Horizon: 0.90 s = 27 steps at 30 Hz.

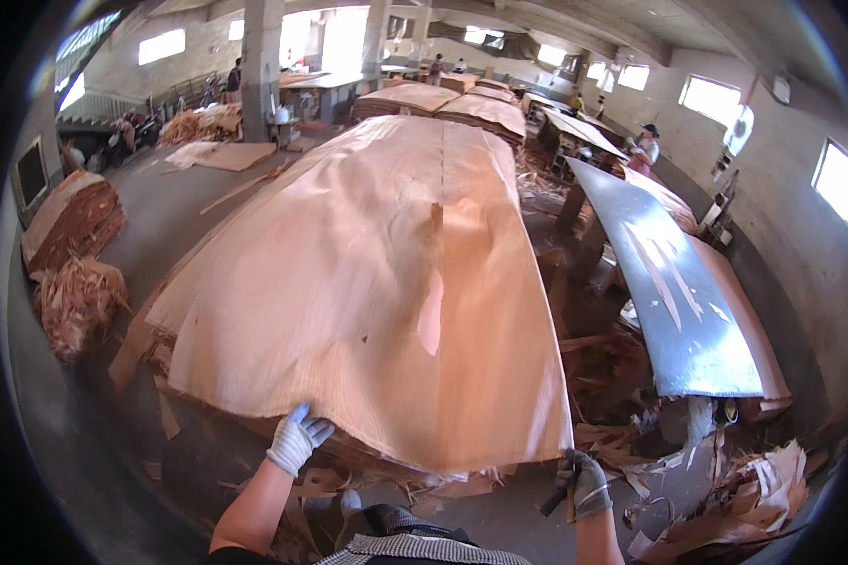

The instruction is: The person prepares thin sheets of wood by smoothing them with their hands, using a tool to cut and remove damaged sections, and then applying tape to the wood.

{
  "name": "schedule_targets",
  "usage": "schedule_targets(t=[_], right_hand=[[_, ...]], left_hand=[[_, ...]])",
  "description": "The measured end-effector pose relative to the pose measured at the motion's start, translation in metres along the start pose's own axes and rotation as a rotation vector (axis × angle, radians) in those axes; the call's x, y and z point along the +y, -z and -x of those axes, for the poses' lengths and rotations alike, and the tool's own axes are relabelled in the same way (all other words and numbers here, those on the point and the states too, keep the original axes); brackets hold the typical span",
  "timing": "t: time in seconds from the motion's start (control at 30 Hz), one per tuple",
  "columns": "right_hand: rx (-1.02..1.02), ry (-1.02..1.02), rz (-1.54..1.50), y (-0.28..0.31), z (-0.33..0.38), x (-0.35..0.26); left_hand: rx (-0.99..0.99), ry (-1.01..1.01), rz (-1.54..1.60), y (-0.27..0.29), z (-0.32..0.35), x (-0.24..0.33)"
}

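A large sheet of pinkish-tan wood veneer (349, 282) lies rippled over a long stack in front of me. It has a lengthwise split with a paler gap (431, 315) in it. My left hand (300, 439), in a whitish glove with blue fingertips, is at the near edge, left of the middle. Its fingers are stretched out and apart, touching the edge. At the sheet's near right corner, my right hand (586, 484) in a grey glove is closed around a dark narrow tool (554, 499). The tool's exact kind is unclear, and whether the fingers also pinch the corner is hidden.
Right of the stack stands a table with a shiny metal top (674, 301), bearing veneer strips. Veneer scraps (744, 504) litter the floor around me. A bundled scrap heap (80, 306) and a veneer stack (73, 221) sit at left. More stacks and several people are farther back.
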State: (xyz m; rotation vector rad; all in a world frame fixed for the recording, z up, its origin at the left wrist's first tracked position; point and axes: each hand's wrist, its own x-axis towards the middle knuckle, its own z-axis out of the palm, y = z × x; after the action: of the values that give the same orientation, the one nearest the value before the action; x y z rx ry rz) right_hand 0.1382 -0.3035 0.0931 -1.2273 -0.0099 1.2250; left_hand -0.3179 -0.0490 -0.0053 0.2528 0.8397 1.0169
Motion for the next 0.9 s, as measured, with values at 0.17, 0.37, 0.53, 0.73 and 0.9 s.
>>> schedule_targets(t=[0.17, 0.37, 0.53, 0.73, 0.9], right_hand=[[0.118, 0.054, -0.014, 0.118, 0.053, -0.019], [0.324, 0.164, 0.050, 0.238, 0.073, -0.067], [0.446, 0.294, 0.158, 0.339, 0.064, -0.130], [0.544, 0.369, 0.092, 0.467, 0.017, -0.239], [0.664, 0.478, 0.303, 0.565, -0.003, -0.371]], left_hand=[[-0.010, 0.040, -0.069, -0.047, 0.051, -0.088], [-0.070, 0.175, -0.125, -0.117, 0.057, -0.195], [-0.140, 0.378, -0.277, -0.191, 0.025, -0.312], [-0.172, 0.535, -0.293, -0.305, -0.030, -0.456], [-0.225, 0.592, -0.255, -0.427, -0.051, -0.588]])
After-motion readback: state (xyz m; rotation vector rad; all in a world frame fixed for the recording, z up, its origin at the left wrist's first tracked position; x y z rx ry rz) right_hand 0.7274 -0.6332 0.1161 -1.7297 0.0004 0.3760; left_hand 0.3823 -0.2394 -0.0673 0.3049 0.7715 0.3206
